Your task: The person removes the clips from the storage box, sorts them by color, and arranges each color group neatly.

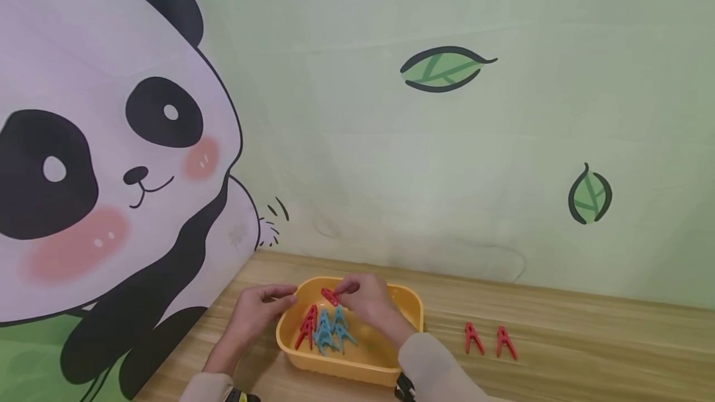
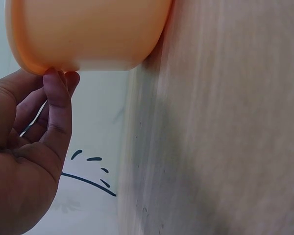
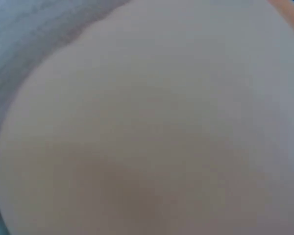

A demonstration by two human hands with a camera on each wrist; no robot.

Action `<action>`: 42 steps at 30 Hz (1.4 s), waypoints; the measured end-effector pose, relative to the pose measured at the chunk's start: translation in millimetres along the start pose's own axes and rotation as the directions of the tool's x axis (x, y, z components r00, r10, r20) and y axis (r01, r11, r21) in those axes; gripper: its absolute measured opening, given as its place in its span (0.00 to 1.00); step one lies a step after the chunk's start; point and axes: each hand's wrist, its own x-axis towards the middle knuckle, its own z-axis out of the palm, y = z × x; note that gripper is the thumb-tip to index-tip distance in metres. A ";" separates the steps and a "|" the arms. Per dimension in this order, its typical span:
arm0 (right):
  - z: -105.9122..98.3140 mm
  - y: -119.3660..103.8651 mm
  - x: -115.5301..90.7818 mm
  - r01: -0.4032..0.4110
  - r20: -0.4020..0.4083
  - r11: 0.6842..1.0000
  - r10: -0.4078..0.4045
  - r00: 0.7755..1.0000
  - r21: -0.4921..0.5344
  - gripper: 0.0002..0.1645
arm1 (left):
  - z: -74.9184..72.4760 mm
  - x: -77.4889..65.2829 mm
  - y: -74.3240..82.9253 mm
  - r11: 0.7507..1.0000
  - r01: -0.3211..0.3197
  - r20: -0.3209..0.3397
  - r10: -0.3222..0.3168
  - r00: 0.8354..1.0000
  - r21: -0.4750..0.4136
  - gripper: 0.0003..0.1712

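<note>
A yellow plastic basket [image 1: 346,365] stands on the wooden table. My left hand [image 1: 256,316] is at its left rim, thumb and fingertips pinching the edge; the left wrist view shows the hand [image 2: 36,132] against the basket's [image 2: 93,34] rim. Over the basket my right hand [image 1: 368,301] pinches a red clothespin [image 1: 329,296] between thumb and fingers. Inside, on the left, lie red clothespins [image 1: 307,326] beside a cluster of blue clothespins [image 1: 325,331]. A sleeve [image 3: 147,117] fills most of the right wrist view, hiding that hand.
Two red clothespins [image 1: 473,339] lie apart on the table [image 1: 586,352] to the right of the basket. Behind the table rises a pale green wall [image 1: 346,141] with leaf drawings. A large panda picture [image 1: 139,178] covers the left side.
</note>
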 end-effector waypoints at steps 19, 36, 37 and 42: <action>-63.4 -5.8 -40.3 0.059 -0.103 0.997 -0.054 0.993 0.044 0.06 | -0.4 0.9 0.8 1.000 0.018 0.000 -0.018 1.000 0.010 0.13; -115.0 24.5 -76.1 -0.090 -0.247 0.996 0.084 0.965 -0.015 0.07 | -0.7 0.9 1.1 0.999 0.031 -0.008 -0.031 0.999 0.019 0.13; -119.0 26.8 -78.2 -0.108 -0.247 0.994 0.102 0.964 -0.010 0.07 | -0.7 0.9 1.2 0.999 0.034 -0.008 -0.034 0.999 0.019 0.13; -140.3 38.2 -86.9 -0.157 -0.251 0.986 0.141 0.958 -0.046 0.09 | -0.3 0.4 2.2 0.999 0.038 -0.005 -0.038 0.999 0.015 0.13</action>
